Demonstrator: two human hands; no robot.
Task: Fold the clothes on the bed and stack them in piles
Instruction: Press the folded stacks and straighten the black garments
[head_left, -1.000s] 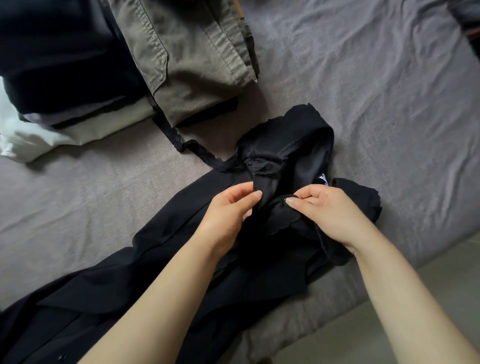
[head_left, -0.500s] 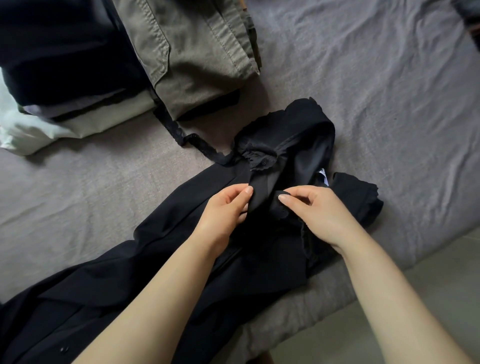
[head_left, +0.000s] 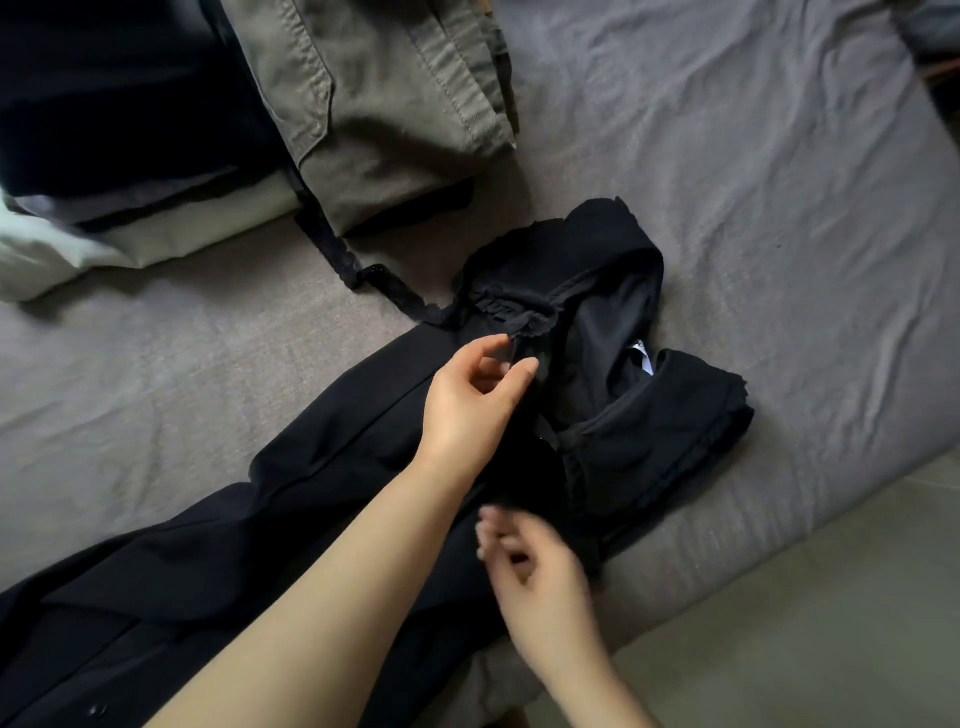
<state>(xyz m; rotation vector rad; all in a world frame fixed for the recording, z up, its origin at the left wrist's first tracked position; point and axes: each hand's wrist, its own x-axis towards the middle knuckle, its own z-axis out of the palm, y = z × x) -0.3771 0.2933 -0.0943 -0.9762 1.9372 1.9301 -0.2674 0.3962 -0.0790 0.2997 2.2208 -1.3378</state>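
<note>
At the far left of the bed (head_left: 727, 156), a stack of folded clothes (head_left: 119, 171) lies with dark pieces above pale ones. Just right of it sits a folded olive garment (head_left: 374, 109), its near edge resting on something dark. A black lace strap (head_left: 358, 270) trails from under that garment toward the black garment (head_left: 311, 519), which stretches across the grey sheet from the near left corner to the middle, its ruffled collar end bunched up at the right. The left hand (head_left: 467, 405) rests on the black garment near the collar, its grip closed as thumb and forefinger pinch a fold of the cloth. The right hand (head_left: 535, 582) is blurred, nearer and just above the garment's near edge; its fingers look loosely curled, and I cannot tell whether its grip holds any cloth.
</note>
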